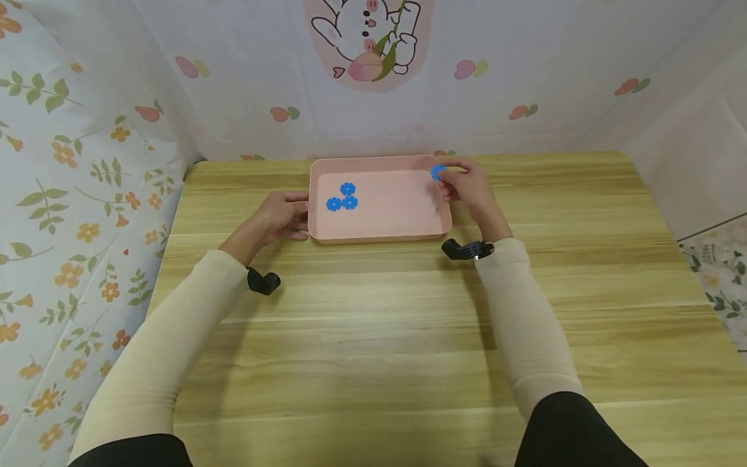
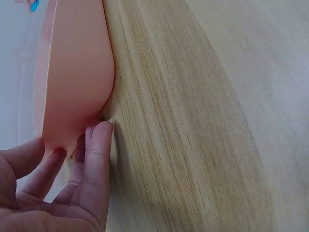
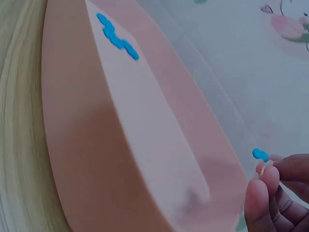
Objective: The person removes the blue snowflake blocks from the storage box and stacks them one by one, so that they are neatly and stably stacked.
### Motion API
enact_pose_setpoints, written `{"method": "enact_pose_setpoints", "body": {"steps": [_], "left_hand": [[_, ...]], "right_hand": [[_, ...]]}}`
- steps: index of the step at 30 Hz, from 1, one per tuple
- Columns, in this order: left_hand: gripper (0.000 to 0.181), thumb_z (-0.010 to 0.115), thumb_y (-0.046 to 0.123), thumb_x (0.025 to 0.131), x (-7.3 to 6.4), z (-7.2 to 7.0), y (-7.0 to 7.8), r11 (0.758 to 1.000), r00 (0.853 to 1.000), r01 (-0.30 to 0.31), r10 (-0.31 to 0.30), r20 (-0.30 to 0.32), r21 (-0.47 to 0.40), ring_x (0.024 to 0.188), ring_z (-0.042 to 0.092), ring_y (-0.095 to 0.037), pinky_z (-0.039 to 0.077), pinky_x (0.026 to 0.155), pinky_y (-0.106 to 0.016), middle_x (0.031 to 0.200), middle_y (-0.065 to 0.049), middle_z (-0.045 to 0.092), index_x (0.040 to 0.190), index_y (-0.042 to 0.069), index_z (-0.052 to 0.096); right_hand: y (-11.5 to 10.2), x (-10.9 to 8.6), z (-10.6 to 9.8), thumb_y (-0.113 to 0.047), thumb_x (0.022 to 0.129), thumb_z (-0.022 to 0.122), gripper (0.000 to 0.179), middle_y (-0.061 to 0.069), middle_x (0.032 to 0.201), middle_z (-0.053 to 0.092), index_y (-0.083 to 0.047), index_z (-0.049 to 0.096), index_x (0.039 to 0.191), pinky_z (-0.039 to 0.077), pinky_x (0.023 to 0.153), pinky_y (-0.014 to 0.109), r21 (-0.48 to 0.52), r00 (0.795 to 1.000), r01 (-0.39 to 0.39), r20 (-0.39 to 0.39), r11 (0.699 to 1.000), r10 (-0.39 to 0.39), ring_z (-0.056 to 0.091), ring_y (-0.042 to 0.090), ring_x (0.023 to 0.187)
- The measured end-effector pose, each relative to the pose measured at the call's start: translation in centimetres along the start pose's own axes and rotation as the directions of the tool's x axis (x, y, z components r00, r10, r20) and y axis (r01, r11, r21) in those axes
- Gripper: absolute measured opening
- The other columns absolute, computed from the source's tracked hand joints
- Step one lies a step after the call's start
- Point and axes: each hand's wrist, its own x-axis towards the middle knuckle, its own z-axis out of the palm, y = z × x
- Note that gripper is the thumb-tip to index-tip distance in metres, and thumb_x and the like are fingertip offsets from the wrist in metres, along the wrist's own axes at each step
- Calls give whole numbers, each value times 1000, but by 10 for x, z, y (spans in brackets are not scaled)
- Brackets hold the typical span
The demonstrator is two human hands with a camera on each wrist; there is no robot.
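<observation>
A shallow pink tray (image 1: 388, 233) lies on the wooden table. My left hand (image 1: 279, 219) is at the tray's left end; in the left wrist view its fairly straight fingers (image 2: 99, 154) touch the outside wall, low near the table, with the thumb by the rim. Over the tray's far right corner, my right hand (image 1: 469, 188) pinches a blue flower-shaped disc (image 1: 438, 172) between thumb and fingers; in the right wrist view the held disc (image 3: 259, 154) shows edge-on. Three more blue flower-shaped discs (image 1: 348, 202) lie in the tray's left half, close together in a triangle.
The wooden table (image 1: 362, 337) extends in front of the tray and to both sides. A printed white cloth (image 1: 233, 78) hangs right behind the table's far edge, and a flowered curtain (image 1: 76, 227) runs along the left. Each wrist wears a black camera mount (image 1: 467, 250).
</observation>
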Motion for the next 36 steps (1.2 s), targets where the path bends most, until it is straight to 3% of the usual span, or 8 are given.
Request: {"method": "enact_pose_setpoints", "body": {"steps": [7, 18, 36], "left_hand": [[45, 47, 20, 104, -1, 1, 1, 1000, 1000, 3, -3, -6, 8, 82, 70, -19, 59, 79, -41, 125, -19, 59, 149, 16, 42], [45, 47, 21, 104, -1, 0, 1, 1000, 1000, 9, -9, 0, 11, 84, 69, -20, 59, 81, -41, 123, -18, 58, 149, 16, 42], [44, 47, 20, 104, 0, 0, -1, 1000, 1000, -2, 3, -7, 6, 82, 70, -18, 60, 76, -39, 122, -18, 61, 147, 17, 44]], "right_hand": [[5, 2, -20, -12, 97, 59, 34, 3, 66, 61, -4, 61, 130, 55, 51, 23, -42, 997, -22, -80, 999, 18, 55, 11, 49], [16, 5, -35, -10, 98, 57, 36, 3, 65, 62, 0, 58, 133, 56, 52, 24, -39, 986, -75, -151, 996, 68, 57, 10, 48], [31, 8, -35, -14, 99, 57, 37, 2, 65, 62, -2, 58, 134, 58, 54, 25, -86, 982, -131, -149, 988, 117, 60, 10, 49]]}}
